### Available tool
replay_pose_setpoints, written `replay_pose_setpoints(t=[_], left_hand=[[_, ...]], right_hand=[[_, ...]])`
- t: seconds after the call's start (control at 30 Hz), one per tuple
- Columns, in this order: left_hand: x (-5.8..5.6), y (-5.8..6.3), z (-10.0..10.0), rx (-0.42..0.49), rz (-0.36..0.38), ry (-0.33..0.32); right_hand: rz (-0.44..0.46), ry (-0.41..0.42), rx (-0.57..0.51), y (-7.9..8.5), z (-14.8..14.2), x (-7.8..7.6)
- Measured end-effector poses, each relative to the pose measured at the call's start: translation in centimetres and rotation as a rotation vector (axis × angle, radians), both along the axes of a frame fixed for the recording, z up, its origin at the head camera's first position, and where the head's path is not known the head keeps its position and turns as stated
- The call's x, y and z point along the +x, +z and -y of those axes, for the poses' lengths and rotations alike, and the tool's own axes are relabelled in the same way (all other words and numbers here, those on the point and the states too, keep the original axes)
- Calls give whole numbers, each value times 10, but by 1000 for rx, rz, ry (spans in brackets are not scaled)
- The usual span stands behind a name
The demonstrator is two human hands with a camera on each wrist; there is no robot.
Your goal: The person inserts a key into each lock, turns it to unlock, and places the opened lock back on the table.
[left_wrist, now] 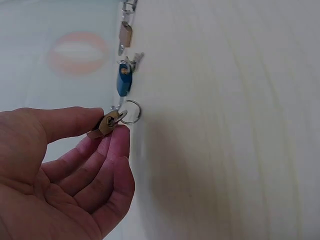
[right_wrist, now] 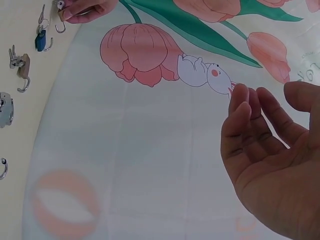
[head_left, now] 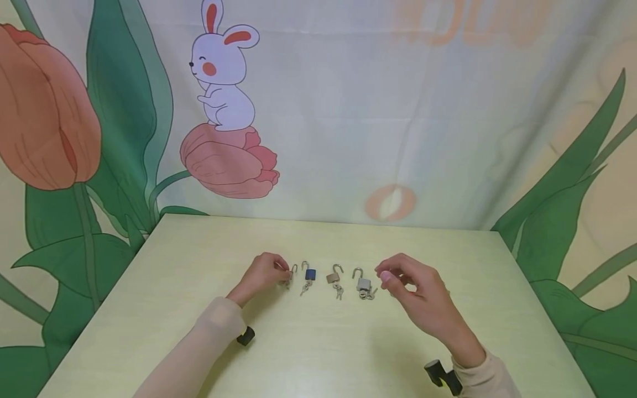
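In the head view, my left hand (head_left: 262,275) is at the left end of a row of padlocks. Its thumb and fingers pinch a small brass padlock (left_wrist: 106,125), with a key in it and a key ring (left_wrist: 132,112) hanging beside. Just right of that hand lies a blue padlock (head_left: 311,274) with its shackle unlatched and keys attached. My right hand (head_left: 420,296) hovers with bent, relaxed fingers and holds nothing. Nearest to it is a silver padlock (head_left: 364,284), also unlatched, with keys at its lower end.
Between the blue and silver padlocks lies another brass-coloured padlock (head_left: 333,278), shackle raised, keys attached. A curved metal shackle (right_wrist: 4,169) shows at the right wrist view's left edge. The pale table (head_left: 308,354) meets a printed curtain (head_left: 323,138) at its far edge.
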State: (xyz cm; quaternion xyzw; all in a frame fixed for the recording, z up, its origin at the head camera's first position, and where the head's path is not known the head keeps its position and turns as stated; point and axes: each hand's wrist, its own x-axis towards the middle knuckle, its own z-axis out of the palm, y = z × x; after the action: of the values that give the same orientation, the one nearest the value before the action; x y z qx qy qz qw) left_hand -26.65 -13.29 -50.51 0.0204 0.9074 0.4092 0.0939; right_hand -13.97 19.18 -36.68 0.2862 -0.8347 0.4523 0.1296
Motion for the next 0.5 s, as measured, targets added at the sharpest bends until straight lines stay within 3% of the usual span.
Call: replay_pose_setpoints(t=[0.2, 0.5], left_hand=[[-2, -8, 3, -58, -39, -20], [0, -4, 8, -170, -46, -34]], right_hand=[[-26, -39, 81, -7, -2, -1], [-76, -67, 201, -20, -7, 0]])
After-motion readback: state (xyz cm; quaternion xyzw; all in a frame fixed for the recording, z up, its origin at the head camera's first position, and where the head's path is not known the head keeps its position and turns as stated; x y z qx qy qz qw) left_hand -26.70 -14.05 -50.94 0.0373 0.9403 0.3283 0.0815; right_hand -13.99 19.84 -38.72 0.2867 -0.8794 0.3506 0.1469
